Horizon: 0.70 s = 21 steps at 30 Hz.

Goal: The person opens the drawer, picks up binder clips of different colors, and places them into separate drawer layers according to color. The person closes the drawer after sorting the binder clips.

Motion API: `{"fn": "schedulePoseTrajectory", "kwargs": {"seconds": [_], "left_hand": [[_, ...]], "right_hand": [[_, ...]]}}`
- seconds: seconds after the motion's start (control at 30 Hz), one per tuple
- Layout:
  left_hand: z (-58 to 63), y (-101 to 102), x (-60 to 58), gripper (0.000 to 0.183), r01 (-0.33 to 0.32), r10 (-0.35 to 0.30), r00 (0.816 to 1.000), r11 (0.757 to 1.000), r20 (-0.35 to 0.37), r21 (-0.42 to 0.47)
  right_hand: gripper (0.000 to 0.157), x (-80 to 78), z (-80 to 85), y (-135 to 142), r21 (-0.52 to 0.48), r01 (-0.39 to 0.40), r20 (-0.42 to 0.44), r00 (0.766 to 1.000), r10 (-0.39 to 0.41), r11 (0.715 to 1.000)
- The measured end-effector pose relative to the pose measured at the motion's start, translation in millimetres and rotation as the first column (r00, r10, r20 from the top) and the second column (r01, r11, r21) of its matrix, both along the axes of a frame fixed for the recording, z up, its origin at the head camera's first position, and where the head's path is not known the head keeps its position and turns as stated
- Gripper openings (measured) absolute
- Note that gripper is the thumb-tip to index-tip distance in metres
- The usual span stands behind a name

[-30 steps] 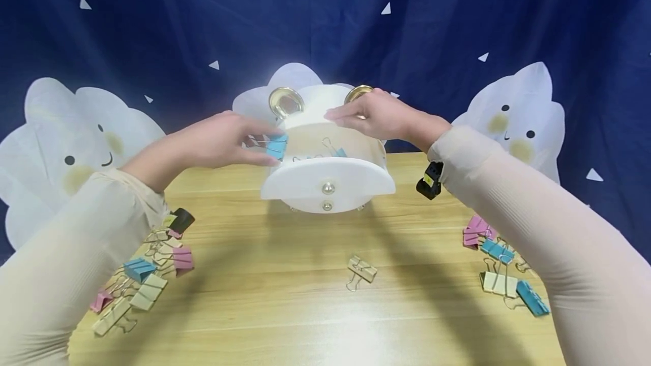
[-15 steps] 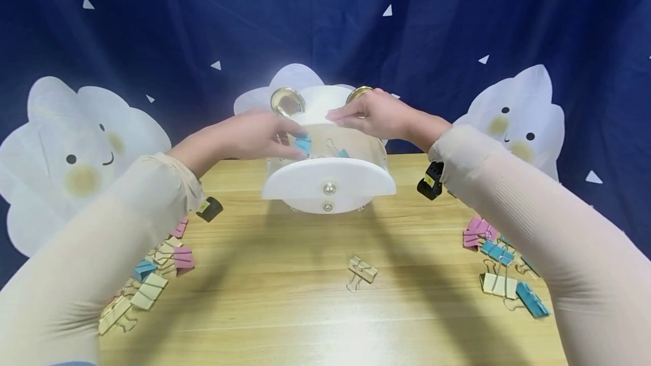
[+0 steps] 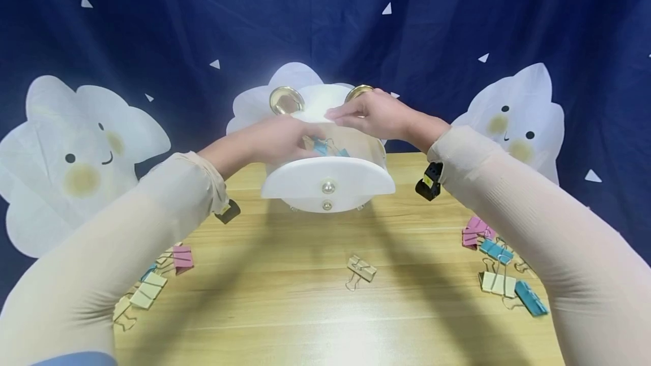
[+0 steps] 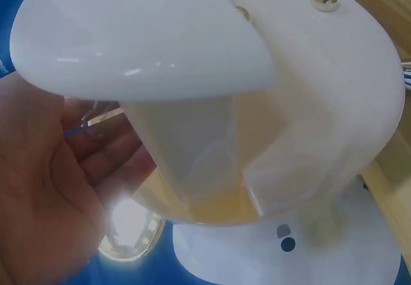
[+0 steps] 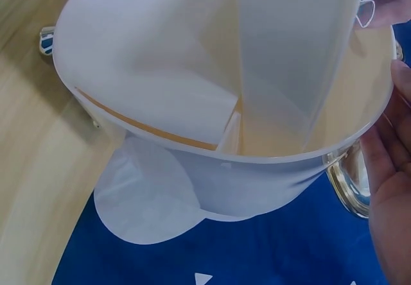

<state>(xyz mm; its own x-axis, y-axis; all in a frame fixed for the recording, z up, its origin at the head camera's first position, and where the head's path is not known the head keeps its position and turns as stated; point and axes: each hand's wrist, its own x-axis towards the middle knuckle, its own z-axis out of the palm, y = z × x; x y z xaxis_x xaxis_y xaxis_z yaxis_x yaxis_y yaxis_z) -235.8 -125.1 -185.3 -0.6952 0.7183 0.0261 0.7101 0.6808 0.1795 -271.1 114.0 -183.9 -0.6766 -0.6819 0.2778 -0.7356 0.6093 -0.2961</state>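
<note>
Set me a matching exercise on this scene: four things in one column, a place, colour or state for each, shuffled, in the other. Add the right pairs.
1. left hand
2. right hand
3. lone cream clip
4. curtain

A. lies on the table, in front of the white container
B. dark blue, at the back of the scene
C. pinches a blue clip
D. touches the white container's upper rim

Pairs: 1-C; 2-D; 3-A; 4-B
</note>
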Motion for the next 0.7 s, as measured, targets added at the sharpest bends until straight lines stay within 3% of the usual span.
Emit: {"fn": "schedulePoseTrajectory", "kwargs": {"seconds": [0.23,0.53,0.7], "left_hand": [[7.8,-12,7.1,0.046,-0.047,0.047,0.999,0.999,0.028,0.004],[13.0,-48,20.5,0.041,-0.074,0.076,0.996,0.996,-0.053,0.043],[9.8,-71,33.7,0.039,-0.086,0.090,0.995,0.994,-0.051,0.071]], "right_hand": [[0.029,-0.6,-1.0,0,-0.008,-0.012,-0.009,1.000,0.012,1.000],[0.029,0.0,1.4,1,-0.005,0.002,-0.016,1.000,-0.002,1.000],[0.029,1.3,2.5,0,-0.011,0.010,-0.007,1.000,-0.010,1.000]]}}
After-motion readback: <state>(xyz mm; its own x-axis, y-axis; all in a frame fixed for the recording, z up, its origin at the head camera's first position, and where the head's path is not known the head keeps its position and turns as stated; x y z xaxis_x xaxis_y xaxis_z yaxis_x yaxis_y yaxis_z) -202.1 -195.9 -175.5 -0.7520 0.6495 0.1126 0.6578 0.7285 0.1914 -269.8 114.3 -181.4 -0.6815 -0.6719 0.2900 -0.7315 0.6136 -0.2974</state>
